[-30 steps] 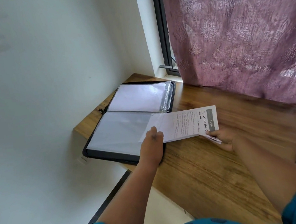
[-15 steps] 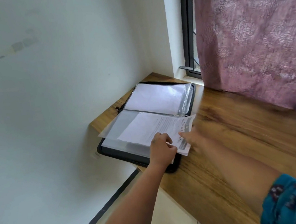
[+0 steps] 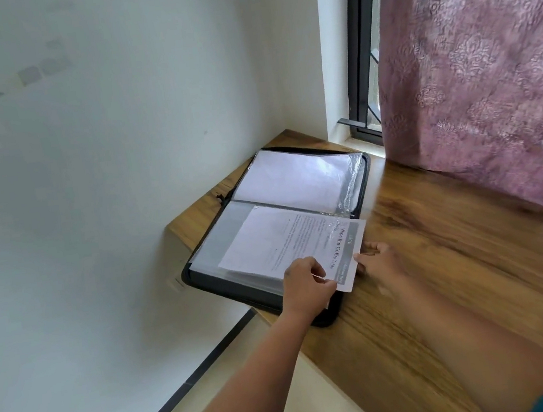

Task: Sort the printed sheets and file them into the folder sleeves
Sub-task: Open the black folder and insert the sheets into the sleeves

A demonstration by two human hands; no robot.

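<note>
While the fingers (image 3: 313, 271) of the left hand (image 3: 303, 286) are curled and pinch the near edge of the printed sheet (image 3: 288, 241), the right hand (image 3: 379, 259) touches the sheet's near right corner; its fingers are blurred, so I cannot tell if they pinch or only press. The sheet lies on the near page of the open black folder (image 3: 264, 293), mostly over the clear sleeve (image 3: 215, 247), and its headed end sticks out past the folder's right edge, over the wooden table (image 3: 446, 286).

I judge this sheet is only partly filed: it seems to be sliding in, and the last part is left. The far page already holds a sheet behind glossy plastic. Whether the sheet is inside the sleeve or only on top is hard to see. No other loose sheets are in view, so how many remain I cannot say.
</note>
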